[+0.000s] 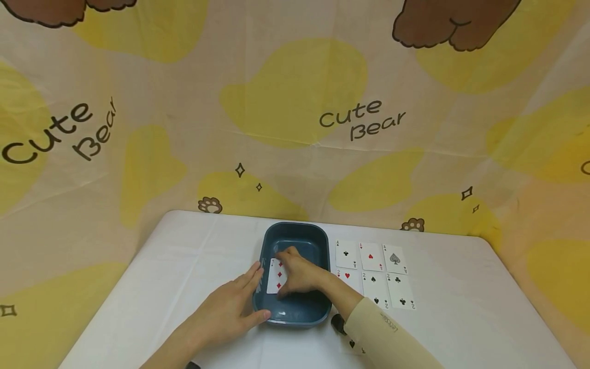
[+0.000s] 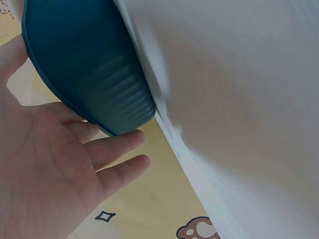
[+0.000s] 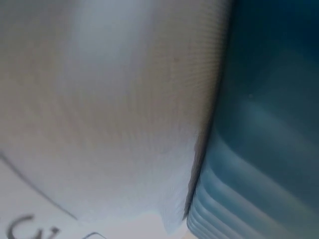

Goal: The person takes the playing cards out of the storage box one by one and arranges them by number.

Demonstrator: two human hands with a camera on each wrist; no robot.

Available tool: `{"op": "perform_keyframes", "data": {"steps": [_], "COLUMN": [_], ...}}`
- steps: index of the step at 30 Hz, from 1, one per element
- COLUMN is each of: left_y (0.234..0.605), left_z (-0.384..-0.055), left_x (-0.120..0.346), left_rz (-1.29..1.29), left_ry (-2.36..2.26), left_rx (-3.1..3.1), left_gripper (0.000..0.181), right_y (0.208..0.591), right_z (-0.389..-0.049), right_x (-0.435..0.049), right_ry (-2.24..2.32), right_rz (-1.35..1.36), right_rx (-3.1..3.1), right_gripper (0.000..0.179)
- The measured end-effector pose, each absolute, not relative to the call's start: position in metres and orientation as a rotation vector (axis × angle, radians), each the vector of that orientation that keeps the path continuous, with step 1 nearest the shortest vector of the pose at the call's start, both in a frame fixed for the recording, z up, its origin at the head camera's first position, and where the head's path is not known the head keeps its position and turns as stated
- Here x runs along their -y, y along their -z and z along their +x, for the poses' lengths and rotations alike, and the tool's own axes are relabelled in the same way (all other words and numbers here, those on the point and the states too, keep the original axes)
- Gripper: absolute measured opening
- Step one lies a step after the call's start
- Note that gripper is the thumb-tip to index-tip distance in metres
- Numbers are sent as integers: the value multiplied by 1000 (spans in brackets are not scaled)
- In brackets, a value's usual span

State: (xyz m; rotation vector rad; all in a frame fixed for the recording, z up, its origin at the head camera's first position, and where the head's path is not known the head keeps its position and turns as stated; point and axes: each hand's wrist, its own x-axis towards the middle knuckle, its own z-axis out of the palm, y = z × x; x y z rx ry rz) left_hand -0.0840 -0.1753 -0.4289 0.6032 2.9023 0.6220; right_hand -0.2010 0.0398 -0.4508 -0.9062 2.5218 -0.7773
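A dark blue rectangular tray [image 1: 295, 316] stands on the white table. My left hand [image 1: 226, 310] rests against its left side with fingers extended; in the left wrist view, the left hand [image 2: 60, 149] touches the tray's rim and outer wall [image 2: 89, 64]. Inside the tray, my right hand [image 1: 299, 271] pinches a playing card [image 1: 274, 279] by its two short ends, thumb nearest me. Red diamonds show on the card; the hand hides its right part. Only the tray's wall [image 3: 269, 149] and the tablecloth appear in the right wrist view, not the hand.
Right of the tray, aces lie face up in a row, including the ace of spades [image 1: 395, 259]. Twos lie below them, including the two of clubs [image 1: 401, 292]. Another card with a spade [image 1: 352, 344] is partly covered by the right sleeve [image 1: 392, 333]. A patterned cloth [image 1: 295, 102] hangs behind.
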Motion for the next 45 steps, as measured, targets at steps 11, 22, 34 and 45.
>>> {"op": "perform_keyframes", "data": {"steps": [11,22,34,45], "left_y": [430,429,429,428], "left_z": [-84,-84,-84,-84], "left_x": [174,173,173,170], "left_rz": [612,609,578,518], "left_ry": [-617,-623,-624,-613], "left_rx": [-2916,-2919,-2911,-2901], "left_gripper": [93,93,96,98], "right_y": [441,425,410,399], "right_z": [-201,-195,-182,-172], "right_x": [-44,-58,-78,-99], "right_ry": [721,892,925,937], "right_rz": [-967,-957,-1002,-952], "right_rx": [-2635,-2594,-2592,-2596], "right_gripper": [92,92,94,92]}}
